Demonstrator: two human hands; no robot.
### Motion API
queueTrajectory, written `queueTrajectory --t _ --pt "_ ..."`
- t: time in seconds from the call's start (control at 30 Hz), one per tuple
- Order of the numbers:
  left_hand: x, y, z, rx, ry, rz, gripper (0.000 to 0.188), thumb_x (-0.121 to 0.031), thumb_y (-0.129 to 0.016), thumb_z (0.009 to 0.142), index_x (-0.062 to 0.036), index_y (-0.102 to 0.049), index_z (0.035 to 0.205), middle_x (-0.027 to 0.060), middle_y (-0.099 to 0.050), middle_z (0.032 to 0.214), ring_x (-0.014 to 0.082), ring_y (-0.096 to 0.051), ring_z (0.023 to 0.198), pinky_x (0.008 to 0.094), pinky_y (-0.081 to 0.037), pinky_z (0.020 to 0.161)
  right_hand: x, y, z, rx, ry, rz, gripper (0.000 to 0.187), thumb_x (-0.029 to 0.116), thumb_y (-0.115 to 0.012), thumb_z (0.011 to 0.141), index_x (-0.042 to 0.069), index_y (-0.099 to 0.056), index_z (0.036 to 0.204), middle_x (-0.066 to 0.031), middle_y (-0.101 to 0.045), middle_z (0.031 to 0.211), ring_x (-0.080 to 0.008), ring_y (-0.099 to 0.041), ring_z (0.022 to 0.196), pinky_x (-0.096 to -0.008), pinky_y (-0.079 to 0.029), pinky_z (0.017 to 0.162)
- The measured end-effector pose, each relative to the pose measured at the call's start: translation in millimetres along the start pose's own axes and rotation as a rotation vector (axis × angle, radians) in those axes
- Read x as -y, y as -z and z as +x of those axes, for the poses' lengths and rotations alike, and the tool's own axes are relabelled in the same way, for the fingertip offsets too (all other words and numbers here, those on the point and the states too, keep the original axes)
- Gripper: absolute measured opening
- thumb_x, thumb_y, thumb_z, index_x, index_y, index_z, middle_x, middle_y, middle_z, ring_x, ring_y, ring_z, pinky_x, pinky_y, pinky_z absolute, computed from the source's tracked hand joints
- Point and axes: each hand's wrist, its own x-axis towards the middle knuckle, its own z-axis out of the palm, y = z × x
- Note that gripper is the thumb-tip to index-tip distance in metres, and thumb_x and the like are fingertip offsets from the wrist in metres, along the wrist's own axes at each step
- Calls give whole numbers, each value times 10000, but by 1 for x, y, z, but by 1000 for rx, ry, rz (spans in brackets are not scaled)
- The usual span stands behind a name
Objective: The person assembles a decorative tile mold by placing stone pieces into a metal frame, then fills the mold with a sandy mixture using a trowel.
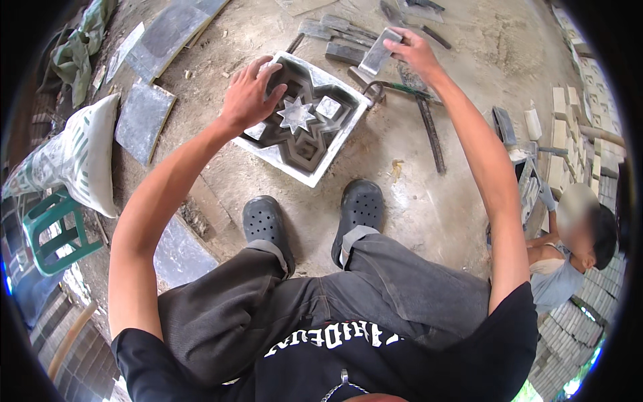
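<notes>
The left hand (249,94) lay spread on the square star-patterned mould (301,120), hiding its corner; the right hand (414,52) gripped a flat metal piece (378,51).

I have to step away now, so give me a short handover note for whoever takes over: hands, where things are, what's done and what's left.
Left hand: resting on the upper left rim of the square mould, fingers over the edge.
Right hand: raised beyond the mould, holding a flat grey metal piece.
The mould sits on the concrete floor before the feet; star insert and small square insert sit inside.
Done: those inserts are in.
Left: probably the held piece still has to be placed; more metal pieces lie beyond.
</notes>
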Motion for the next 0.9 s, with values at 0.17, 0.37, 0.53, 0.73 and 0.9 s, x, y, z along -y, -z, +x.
queueTrajectory --t 0.17,0.37,0.53,0.73,0.9 --pt "6 -1 -1 -17 62 -27 483 -387 -618 936 -123 -518 1328 132 -474 1424 352 -488 1283 449 -401 1073 0 36 -21 20 -212 425 433 312 -652 949 26 -579 1266 -61 -646 1126 -191 -626 1016 -366 -489 945" --pt "11 -6 -16 53 119 -31 493 -365 -631 931 -103 -511 1331 133 -460 1427 340 -481 1291 436 -405 1078 -1 35 -51 31 -346 654 429 376 -558 989 32 -580 1244 -83 -649 1154 -215 -623 1060 -391 -480 968" --pt "13 -9 -20 82 81 -79 520 -360 -635 918 -77 -512 1336 144 -471 1412 340 -482 1287 435 -398 1080 -11 29 -51 39 -384 782 460 422 -496 1007 29 -580 1228 -112 -668 1106 -237 -653 1007 -390 -519 912" --pt "13 -7 -22 115 82 -74 507 -341 -636 926 -79 -508 1341 137 -470 1414 333 -485 1286 420 -410 1071 4 18 -59 93 -441 823 412 380 -562 981 21 -579 1182 -118 -678 1010 -226 -683 870 -361 -584 717" --pt "12 -8 -22 119 69 -59 495 -328 -638 931 -78 -506 1339 134 -460 1426 330 -474 1299 414 -411 1079 10 14 -66 172 -354 731 450 345 -652 936 14 -534 1216 -135 -654 1051 -232 -684 882 -389 -593 659"
